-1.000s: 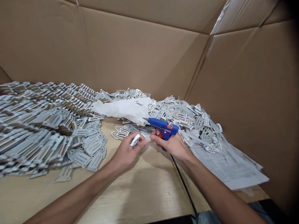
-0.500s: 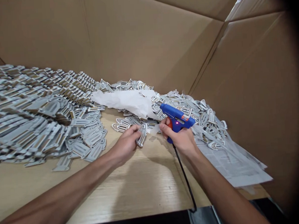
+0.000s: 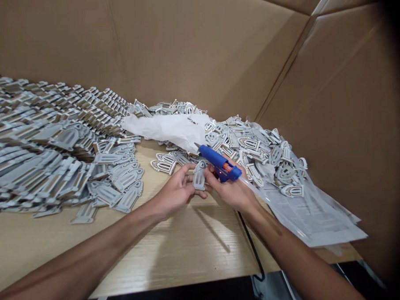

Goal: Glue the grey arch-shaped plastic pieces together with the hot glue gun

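Note:
A small grey arched window-shaped piece [image 3: 199,176] is gripped between the fingers of my left hand [image 3: 177,188], its face turned up. In my right hand [image 3: 233,188] is a blue hot glue gun [image 3: 216,158], its nozzle pointing up and left past the piece. The right thumb is close to the piece's right edge; whether it touches is unclear. A black cord [image 3: 252,240] runs from below the gun to the table's front edge. Several white pieces with brown patterns [image 3: 164,164] lie just beyond my left hand.
Stacked grey pieces [image 3: 30,148] fill the left of the wooden table [image 3: 178,257]. A loose heap of similar pieces [image 3: 252,143] lies right, beside white paper [image 3: 172,128] and printed sheets [image 3: 309,225]. Cardboard walls [image 3: 189,48] enclose the back and right.
Both hands have come together. The glue gun has moved left and tilted, its nozzle now beyond the grey piece. My left hand has turned that piece more face-up and shifted slightly right.

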The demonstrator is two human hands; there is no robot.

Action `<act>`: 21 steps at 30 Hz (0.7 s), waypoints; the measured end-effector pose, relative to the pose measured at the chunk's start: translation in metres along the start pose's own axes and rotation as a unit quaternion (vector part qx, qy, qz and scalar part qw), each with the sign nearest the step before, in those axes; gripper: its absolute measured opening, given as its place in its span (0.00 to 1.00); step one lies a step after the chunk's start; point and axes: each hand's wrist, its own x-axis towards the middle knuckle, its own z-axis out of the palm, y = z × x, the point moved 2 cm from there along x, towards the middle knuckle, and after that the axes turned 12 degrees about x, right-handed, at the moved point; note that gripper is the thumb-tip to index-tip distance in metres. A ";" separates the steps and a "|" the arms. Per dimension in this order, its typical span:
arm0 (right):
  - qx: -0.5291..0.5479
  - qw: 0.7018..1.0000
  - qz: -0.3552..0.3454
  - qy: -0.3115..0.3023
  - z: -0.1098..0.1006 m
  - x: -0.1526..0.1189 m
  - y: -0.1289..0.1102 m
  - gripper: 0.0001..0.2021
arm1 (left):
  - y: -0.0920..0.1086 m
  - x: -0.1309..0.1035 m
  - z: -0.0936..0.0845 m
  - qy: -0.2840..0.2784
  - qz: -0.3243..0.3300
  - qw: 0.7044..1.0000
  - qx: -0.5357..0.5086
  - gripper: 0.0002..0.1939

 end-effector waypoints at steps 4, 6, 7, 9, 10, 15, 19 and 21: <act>-0.008 1.000 -0.013 -0.016 0.001 -0.003 0.005 0.08 | -0.004 0.000 -0.002 0.003 -0.010 1.000 0.024 0.27; -0.015 1.000 -0.012 -0.018 0.001 -0.004 0.005 0.08 | -0.006 0.001 -0.002 -0.003 -0.002 1.000 0.024 0.23; -0.019 1.000 -0.010 -0.019 0.001 -0.005 0.005 0.08 | -0.006 0.002 -0.003 -0.005 0.004 1.000 0.023 0.20; -0.022 1.000 -0.006 -0.017 0.002 -0.006 0.005 0.09 | -0.007 0.003 -0.004 -0.004 0.016 1.000 0.017 0.18; -0.019 1.000 -0.005 -0.014 0.002 -0.005 0.005 0.09 | -0.007 0.004 -0.005 -0.002 0.022 1.000 0.012 0.19; 0.009 1.000 0.004 0.011 0.003 -0.002 0.007 0.10 | -0.007 0.005 -0.009 0.013 0.024 1.000 -0.008 0.24; 0.010 0.999 0.027 0.022 0.003 0.000 0.000 0.11 | -0.006 0.004 -0.010 0.019 0.006 1.000 -0.011 0.24; 0.013 0.999 0.039 0.015 0.003 0.000 -0.006 0.12 | -0.005 0.003 -0.010 0.020 -0.001 1.000 -0.020 0.23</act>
